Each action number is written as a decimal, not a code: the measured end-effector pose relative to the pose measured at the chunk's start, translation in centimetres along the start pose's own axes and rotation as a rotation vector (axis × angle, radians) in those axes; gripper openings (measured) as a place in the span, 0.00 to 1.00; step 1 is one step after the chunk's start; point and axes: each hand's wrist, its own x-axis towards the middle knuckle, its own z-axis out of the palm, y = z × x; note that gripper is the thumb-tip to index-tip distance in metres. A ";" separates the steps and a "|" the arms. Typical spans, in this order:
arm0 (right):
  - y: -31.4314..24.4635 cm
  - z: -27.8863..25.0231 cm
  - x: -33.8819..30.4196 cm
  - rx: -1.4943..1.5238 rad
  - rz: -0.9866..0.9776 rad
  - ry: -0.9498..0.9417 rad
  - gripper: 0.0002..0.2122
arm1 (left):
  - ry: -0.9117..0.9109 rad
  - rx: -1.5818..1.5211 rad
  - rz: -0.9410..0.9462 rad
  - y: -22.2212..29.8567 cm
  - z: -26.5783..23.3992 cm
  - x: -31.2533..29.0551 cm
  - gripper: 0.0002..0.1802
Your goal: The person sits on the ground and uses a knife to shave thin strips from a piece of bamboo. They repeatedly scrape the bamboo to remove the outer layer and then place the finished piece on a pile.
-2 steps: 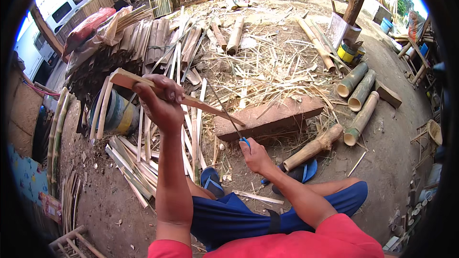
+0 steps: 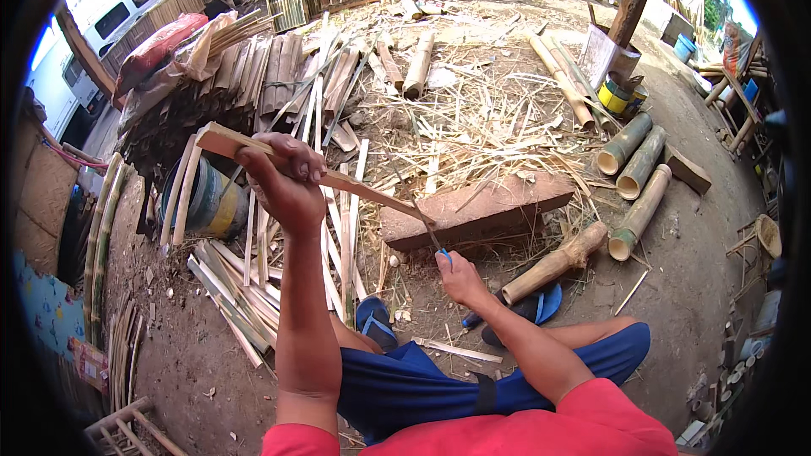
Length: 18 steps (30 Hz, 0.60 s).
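My left hand [image 2: 289,184] is closed around a flat bamboo strip [image 2: 372,192], raised at its left end and slanting down to the right. The strip's lower end rests on a brown wooden block [image 2: 486,213] on the ground. In my right hand [image 2: 463,279] is a knife [image 2: 428,229] with a blue handle and a long thin blade. The blade points up and away, crossing the strip near its lower end. Whether its edge bites into the strip I cannot tell.
Shavings [image 2: 473,131] litter the ground beyond the block. Bamboo tubes [image 2: 639,211] and a knotted log [image 2: 557,260] lie to the right. Left are split strips [image 2: 241,300], a bucket [image 2: 203,203] and a stack of bamboo slats [image 2: 228,80]. My sandalled feet [image 2: 372,321] are close to the block.
My right hand has shifted slightly right and toward me with the knife, its blade now nearer the strip's lower end. The left hand and the strip are almost still.
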 end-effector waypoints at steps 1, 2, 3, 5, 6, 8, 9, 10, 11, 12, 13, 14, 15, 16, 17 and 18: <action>2.2 -0.2 1.3 -0.095 0.169 -0.026 0.24 | 0.003 -0.003 0.011 0.0 0.0 0.4 0.34; 3.6 -0.3 1.7 -0.230 0.423 -0.081 0.25 | 0.008 -0.002 0.008 0.0 0.0 0.5 0.34; 4.1 -0.1 2.0 -0.192 0.315 -0.070 0.25 | -0.009 -0.002 0.037 -0.1 0.2 0.7 0.34; 2.9 -0.9 1.5 -0.239 0.331 -0.044 0.26 | 0.089 0.065 0.082 -0.3 0.9 0.7 0.32; 1.1 -1.1 0.6 -0.113 0.155 -0.053 0.25 | 0.146 0.124 0.095 -0.4 1.3 0.6 0.31; -4.7 -1.5 -0.2 0.147 -0.143 -0.051 0.22 | 0.221 0.172 0.125 -0.7 2.2 0.3 0.28; -7.6 -1.7 -1.1 0.230 -0.285 -0.046 0.19 | 0.252 0.204 0.128 -0.7 2.5 -0.1 0.28; -10.1 -2.3 -2.1 0.222 -0.418 -0.049 0.18 | 0.240 0.222 0.137 -0.8 2.8 -0.2 0.27; -12.2 -2.6 -3.4 0.178 -0.442 -0.049 0.17 | 0.312 0.212 0.090 -0.6 2.8 -0.5 0.27; -13.8 -3.0 -3.4 0.163 -0.325 -0.061 0.17 | 0.276 0.220 0.116 -0.5 2.8 -0.5 0.27; -14.9 -3.2 -3.6 0.166 -0.275 -0.091 0.16 | 0.279 0.198 0.121 -0.3 2.6 -0.6 0.26; -15.3 -3.0 -3.6 0.180 -0.234 -0.071 0.16 | 0.283 0.170 0.128 -0.3 2.4 -0.6 0.26; -14.7 -2.8 -3.2 0.210 -0.256 -0.119 0.17 | 0.306 0.175 0.132 -0.1 2.0 -0.5 0.26; -13.5 -2.4 -2.8 0.153 -0.240 -0.116 0.18 | 0.302 0.183 0.114 -0.1 1.8 -0.5 0.26; -11.7 -1.5 -2.6 0.122 -0.286 -0.080 0.18 | 0.301 0.191 0.108 -0.1 1.5 -0.4 0.26; -9.6 -0.2 -2.4 0.111 -0.385 -0.034 0.19 | 0.282 0.179 0.094 -0.1 1.3 -0.4 0.26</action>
